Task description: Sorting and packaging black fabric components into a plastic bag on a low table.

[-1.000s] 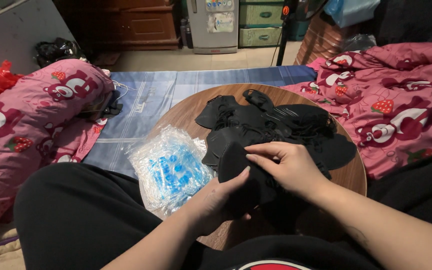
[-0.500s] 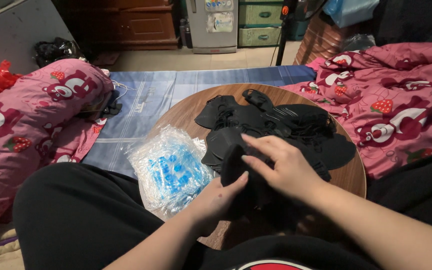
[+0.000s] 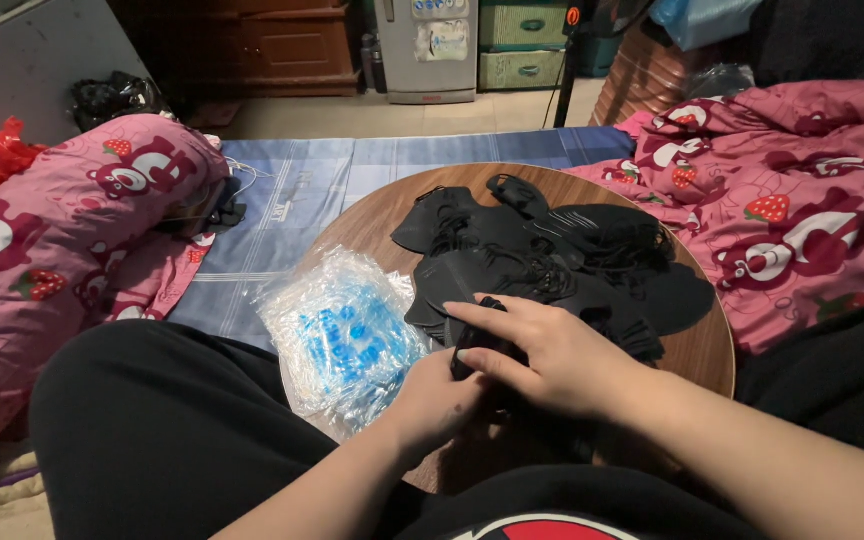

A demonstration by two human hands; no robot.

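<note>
Round wooden table carries black masks; both hands, left hand and right hand, pinch one folded mask at six o'clock.

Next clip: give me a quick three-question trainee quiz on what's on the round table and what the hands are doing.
1. True or false: the right hand and the left hand are together on one folded black mask at the near edge of the round wooden table.
2. What lies on the table just left of the hands? A) a stack of clear plastic bags with blue print B) a white plate C) a pair of scissors
3. Fill in: the pile of black masks lies on the ____ half of the table from the person.

Key: 1 true; 2 A; 3 far.
</note>
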